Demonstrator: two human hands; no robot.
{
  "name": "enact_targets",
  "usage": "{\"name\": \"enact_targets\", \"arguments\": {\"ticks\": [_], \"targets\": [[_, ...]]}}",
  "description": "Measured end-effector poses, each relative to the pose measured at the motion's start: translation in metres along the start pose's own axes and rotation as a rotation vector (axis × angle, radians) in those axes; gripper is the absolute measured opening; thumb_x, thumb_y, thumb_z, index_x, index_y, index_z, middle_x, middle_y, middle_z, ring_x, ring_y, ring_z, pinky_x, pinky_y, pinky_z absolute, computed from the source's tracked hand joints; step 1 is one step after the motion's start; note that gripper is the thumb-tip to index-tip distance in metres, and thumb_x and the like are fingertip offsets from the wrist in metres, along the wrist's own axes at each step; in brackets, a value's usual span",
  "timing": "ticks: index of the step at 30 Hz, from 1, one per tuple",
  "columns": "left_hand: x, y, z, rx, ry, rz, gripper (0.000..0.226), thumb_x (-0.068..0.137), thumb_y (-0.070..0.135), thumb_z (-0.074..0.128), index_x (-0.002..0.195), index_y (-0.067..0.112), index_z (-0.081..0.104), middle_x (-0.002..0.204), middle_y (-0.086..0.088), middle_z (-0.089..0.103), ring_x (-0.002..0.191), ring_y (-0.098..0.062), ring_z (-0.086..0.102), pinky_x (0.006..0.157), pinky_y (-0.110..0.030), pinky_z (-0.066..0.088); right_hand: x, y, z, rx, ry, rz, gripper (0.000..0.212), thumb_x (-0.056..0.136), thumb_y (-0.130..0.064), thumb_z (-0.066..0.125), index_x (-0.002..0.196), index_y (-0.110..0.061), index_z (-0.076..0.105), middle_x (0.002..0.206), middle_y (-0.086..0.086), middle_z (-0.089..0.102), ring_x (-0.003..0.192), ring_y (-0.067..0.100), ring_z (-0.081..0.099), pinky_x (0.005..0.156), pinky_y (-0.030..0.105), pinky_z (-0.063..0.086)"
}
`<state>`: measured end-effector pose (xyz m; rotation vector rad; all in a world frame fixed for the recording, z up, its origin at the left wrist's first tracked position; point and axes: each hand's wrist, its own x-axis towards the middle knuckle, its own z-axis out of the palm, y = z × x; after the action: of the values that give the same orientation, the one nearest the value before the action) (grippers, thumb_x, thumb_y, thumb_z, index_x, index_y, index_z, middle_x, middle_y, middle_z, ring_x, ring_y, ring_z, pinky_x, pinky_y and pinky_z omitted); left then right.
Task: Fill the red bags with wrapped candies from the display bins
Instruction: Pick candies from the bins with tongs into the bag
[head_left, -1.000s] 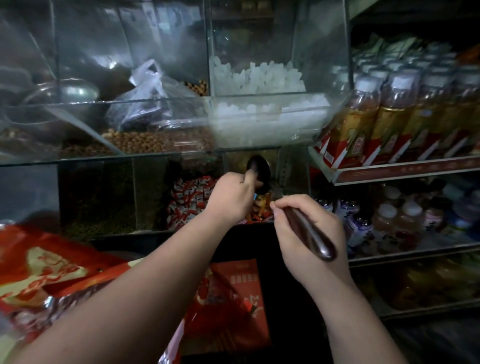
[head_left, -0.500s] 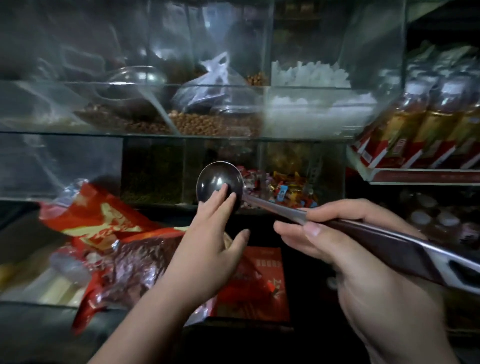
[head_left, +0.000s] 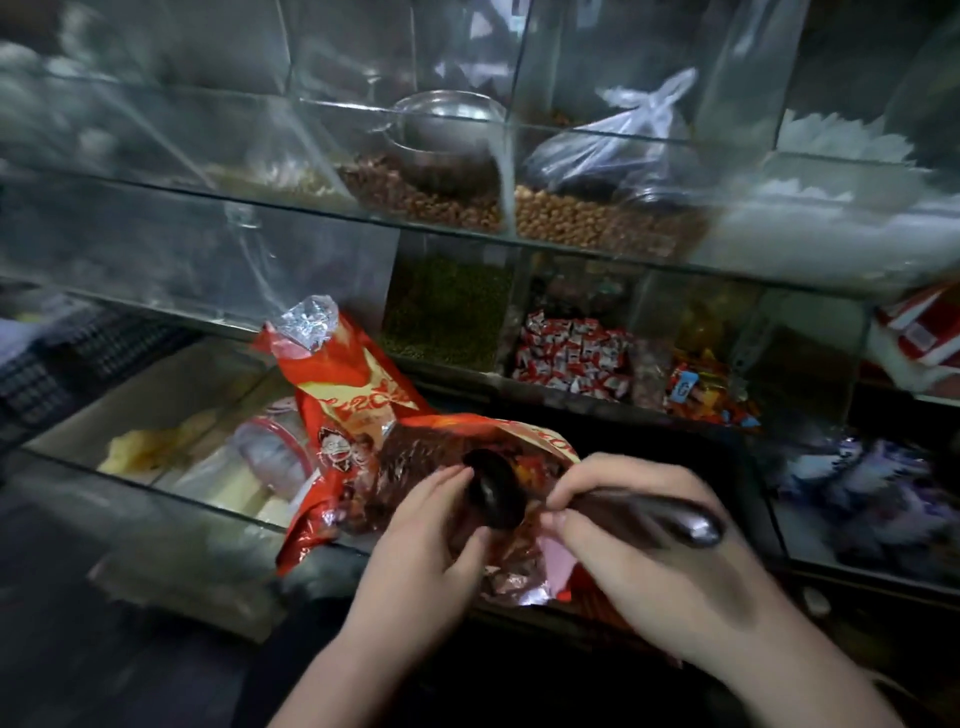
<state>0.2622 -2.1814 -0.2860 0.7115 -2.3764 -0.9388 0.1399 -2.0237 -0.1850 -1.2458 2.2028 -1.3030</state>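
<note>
Nearest, the right hand (head_left: 649, 561) pinches the dark-handled steel ladle (head_left: 493, 496), handle running right, bowl leftward at the mouth of the crinkled red foil bag (head_left: 363, 415), the left hand (head_left: 431, 525) pressing near-straight fingers on the bowl; red-and-white wrapped candies (head_left: 571, 353) sit binned beyond.

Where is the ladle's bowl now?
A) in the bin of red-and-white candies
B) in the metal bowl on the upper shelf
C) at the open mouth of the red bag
C: the ladle sits at the mouth of the red bag, its handle gripped by the right hand.
</note>
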Motion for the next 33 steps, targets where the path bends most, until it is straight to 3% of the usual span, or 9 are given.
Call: {"name": "enact_targets", "arguments": {"ticks": [4, 7, 10, 15, 17, 19, 24, 27, 33], "targets": [[-0.003, -0.012, 0.003, 0.107, 0.281, -0.033, 0.041, 0.074, 0.012, 0.081, 0.113, 0.016, 0.07, 0.137, -0.003, 0.052, 0.132, -0.022, 0.045, 0.111, -0.049, 0.037, 0.018, 0.021, 0.025, -0.345, -0.113, -0.038, 0.02, 0.08, -0.006, 0.071, 0.091, -0.022, 0.074, 0.09, -0.004, 0.07, 0.088, 0.018, 0.067, 0.079, 0.04, 0.054], [-0.003, -0.019, 0.008, 0.087, 0.339, -0.129, 0.05, 0.071, 0.012, 0.083, 0.116, 0.024, 0.065, 0.147, -0.004, 0.039, 0.14, -0.027, 0.034, 0.114, -0.052, 0.027, 0.026, 0.038, 0.04, -0.352, -0.076, 0.037, 0.02, 0.085, -0.002, 0.069, 0.09, -0.021, 0.073, 0.09, -0.003, 0.07, 0.087, 0.017, 0.066, 0.079, 0.039, 0.053], [-0.003, -0.02, 0.014, -0.028, 0.3, -0.088, 0.054, 0.077, 0.007, 0.078, 0.126, 0.023, 0.061, 0.154, 0.003, 0.027, 0.143, -0.026, 0.031, 0.111, -0.055, 0.038, 0.03, 0.052, 0.055, -0.288, 0.019, 0.07, 0.017, 0.092, -0.007, 0.069, 0.09, -0.022, 0.076, 0.084, -0.008, 0.073, 0.082, 0.007, 0.068, 0.076, 0.031, 0.055], [0.0, -0.019, 0.023, -0.169, 0.331, -0.059, 0.066, 0.085, 0.003, 0.071, 0.143, 0.024, 0.047, 0.16, 0.014, 0.011, 0.146, -0.001, 0.022, 0.104, -0.042, 0.05, 0.034, 0.063, 0.055, -0.05, 0.076, 0.237, 0.024, 0.09, -0.014, 0.073, 0.082, -0.036, 0.078, 0.075, -0.012, 0.075, 0.071, 0.005, 0.073, 0.065, 0.024, 0.059], [0.001, -0.018, 0.029, -0.152, 0.253, -0.101, 0.065, 0.088, 0.006, 0.067, 0.146, 0.025, 0.044, 0.159, 0.021, 0.005, 0.139, 0.021, 0.009, 0.11, -0.013, 0.033, 0.035, 0.064, 0.052, -0.008, 0.102, 0.281, 0.024, 0.089, -0.016, 0.074, 0.081, -0.039, 0.077, 0.074, -0.012, 0.076, 0.068, 0.007, 0.073, 0.066, 0.029, 0.061], [0.002, -0.02, 0.035, -0.168, 0.174, -0.145, 0.065, 0.09, 0.004, 0.063, 0.149, 0.02, 0.042, 0.157, 0.015, 0.013, 0.116, 0.043, 0.006, 0.093, 0.012, 0.014, 0.037, 0.066, 0.052, 0.037, 0.13, 0.321, 0.022, 0.089, -0.018, 0.073, 0.083, -0.038, 0.078, 0.069, -0.009, 0.075, 0.063, 0.009, 0.072, 0.063, 0.032, 0.061], [0.012, -0.025, 0.036, -0.153, 0.157, -0.171, 0.078, 0.086, -0.002, 0.057, 0.153, 0.028, 0.031, 0.137, 0.049, 0.015, 0.126, 0.035, 0.011, 0.1, 0.008, 0.009, 0.038, 0.065, 0.07, 0.035, 0.234, 0.341, 0.027, 0.09, -0.013, 0.072, 0.077, -0.035, 0.076, 0.079, -0.018, 0.074, 0.069, 0.004, 0.07, 0.063, 0.02, 0.056], [0.015, -0.024, 0.038, -0.154, 0.133, -0.181, 0.08, 0.086, -0.001, 0.056, 0.155, 0.027, 0.028, 0.134, 0.053, 0.011, 0.124, 0.037, 0.006, 0.098, 0.01, 0.007, 0.041, 0.064, 0.071, 0.16, 0.305, 0.48, 0.025, 0.088, -0.018, 0.07, 0.077, -0.04, 0.076, 0.066, -0.01, 0.074, 0.051, 0.014, 0.07, 0.047, 0.023, 0.053], [0.014, -0.026, 0.047, -0.129, 0.076, -0.249, 0.079, 0.091, 0.007, 0.055, 0.159, 0.022, 0.017, 0.163, 0.008, 0.018, 0.126, 0.03, -0.007, 0.094, 0.011, -0.002, 0.039, 0.075, 0.065, 0.468, 0.417, 0.611, 0.024, 0.094, -0.016, 0.067, 0.08, -0.032, 0.078, 0.066, 0.003, 0.078, 0.057, 0.025, 0.076, 0.048, 0.028, 0.057]]}}
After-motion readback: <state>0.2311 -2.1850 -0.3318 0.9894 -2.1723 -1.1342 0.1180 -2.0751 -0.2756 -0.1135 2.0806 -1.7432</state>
